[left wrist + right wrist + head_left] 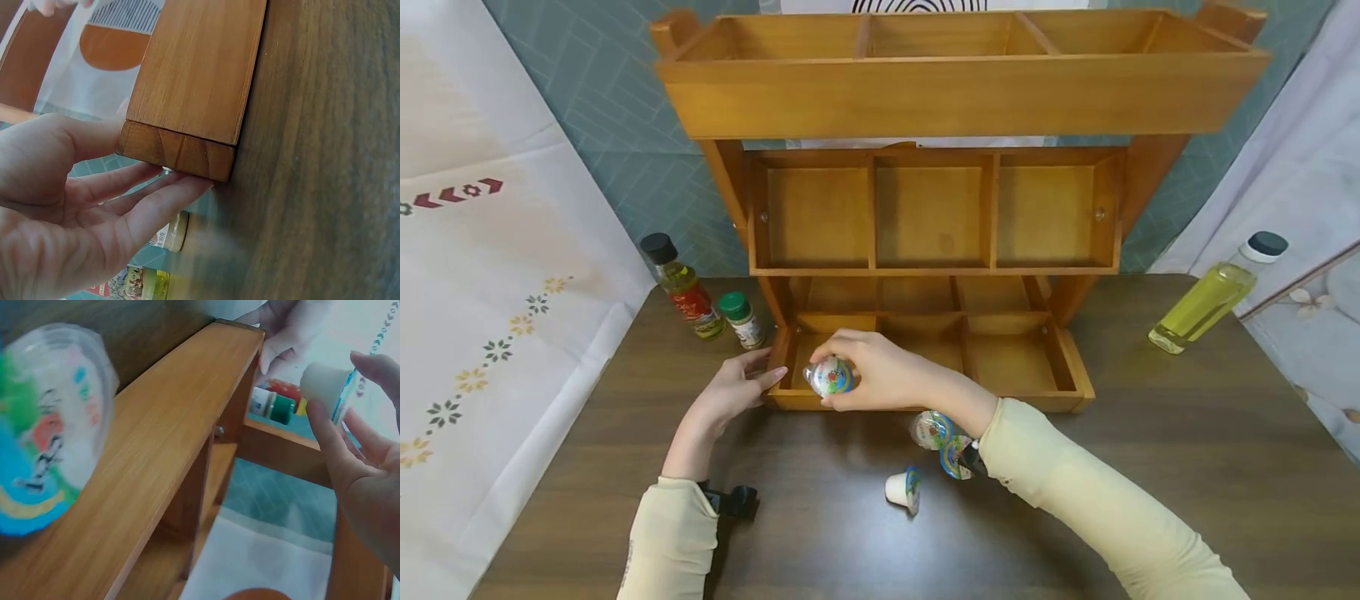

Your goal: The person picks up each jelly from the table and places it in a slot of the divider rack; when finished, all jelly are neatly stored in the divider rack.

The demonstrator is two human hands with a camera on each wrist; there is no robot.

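My right hand (880,367) pinches a small jelly cup (831,377) with a printed foil lid, above the bottom-left compartment of a wooden rack (925,400). In the right wrist view, thumb and fingers hold the white cup (324,384) by its lid rim and side. At the rack's lower left front corner, my left hand (737,387) grips the side wall, thumb at the upper edge and fingers along the outer face, as the left wrist view shows. Three more jelly cups lie on the table before the rack: two (931,429) (956,457) close together, one (901,490) on its side.
Left of the rack stand a black-capped bottle (688,292) with a red label and a green-capped jar (742,321). An oil bottle (1213,296) stands to the right. The rack's middle tier (934,272) and top tier (962,96) rise above the lower compartments.
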